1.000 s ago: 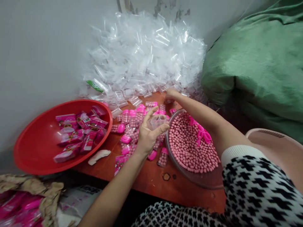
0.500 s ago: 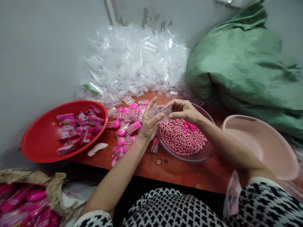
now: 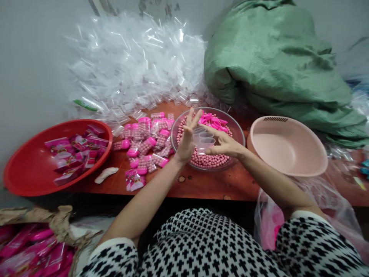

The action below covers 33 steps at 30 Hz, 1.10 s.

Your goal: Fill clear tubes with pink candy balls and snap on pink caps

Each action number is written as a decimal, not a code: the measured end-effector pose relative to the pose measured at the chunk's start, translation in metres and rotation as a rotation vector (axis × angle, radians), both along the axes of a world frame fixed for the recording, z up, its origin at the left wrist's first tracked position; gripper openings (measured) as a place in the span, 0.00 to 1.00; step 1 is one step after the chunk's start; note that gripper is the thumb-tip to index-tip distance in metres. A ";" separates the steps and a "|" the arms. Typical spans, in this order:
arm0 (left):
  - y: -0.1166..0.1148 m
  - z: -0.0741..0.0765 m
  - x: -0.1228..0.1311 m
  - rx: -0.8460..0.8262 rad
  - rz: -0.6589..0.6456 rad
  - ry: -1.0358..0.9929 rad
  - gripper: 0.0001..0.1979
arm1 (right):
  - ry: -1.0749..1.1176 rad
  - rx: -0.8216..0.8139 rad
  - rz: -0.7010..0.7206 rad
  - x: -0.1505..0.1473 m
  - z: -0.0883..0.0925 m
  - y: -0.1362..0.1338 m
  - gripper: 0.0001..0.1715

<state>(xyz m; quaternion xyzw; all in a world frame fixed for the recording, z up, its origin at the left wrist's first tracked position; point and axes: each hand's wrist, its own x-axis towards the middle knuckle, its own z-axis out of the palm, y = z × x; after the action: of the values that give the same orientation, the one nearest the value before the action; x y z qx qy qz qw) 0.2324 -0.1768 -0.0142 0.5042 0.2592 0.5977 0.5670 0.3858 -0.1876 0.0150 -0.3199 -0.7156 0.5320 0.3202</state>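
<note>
My left hand [image 3: 186,139] and my right hand [image 3: 221,143] meet above a clear glass bowl [image 3: 236,128] full of small pink candy balls, with pink caps at its far side. Between the two hands is a short row of clear plastic containers [image 3: 205,139], open ends up. My left fingers stand upright against the row's left side. My right fingers and thumb pinch it from the right. Left of the bowl, several filled clear containers with pink caps [image 3: 145,142] lie scattered on the wooden table [image 3: 201,184].
A red basin [image 3: 25,169] of pink packets sits at the left. An empty pink basin [image 3: 288,144] is at the right. A big heap of clear empty containers [image 3: 132,65] lines the wall beside a green sack [image 3: 276,65]. A bag of pink packets [image 3: 31,246] lies lower left.
My right hand came back from the heap and joined my left over the bowl. Both hands now hold several containers in a row. The view shifted right, showing the whole pink basin.
</note>
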 end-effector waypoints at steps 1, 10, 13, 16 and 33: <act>0.002 -0.001 0.002 0.007 0.000 0.043 0.39 | -0.005 0.025 -0.030 0.001 0.000 -0.003 0.48; 0.023 -0.011 -0.028 0.201 0.252 0.583 0.43 | -1.107 0.362 -0.116 0.024 0.003 0.012 0.33; 0.023 -0.018 -0.037 0.163 0.318 0.565 0.39 | -1.410 0.397 0.045 0.007 -0.015 0.016 0.21; 0.023 -0.025 -0.036 0.116 0.324 0.442 0.35 | -1.404 0.501 0.129 -0.026 -0.039 0.020 0.16; 0.016 -0.020 -0.037 0.131 0.370 0.525 0.07 | -0.023 -0.156 -0.305 -0.012 -0.044 0.036 0.38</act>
<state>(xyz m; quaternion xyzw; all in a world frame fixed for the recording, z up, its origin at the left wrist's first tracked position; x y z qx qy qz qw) 0.1951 -0.1609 -0.0339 0.6208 0.4445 0.5558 0.3288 0.3737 -0.1513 -0.0293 -0.4547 -0.6187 0.5277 0.3633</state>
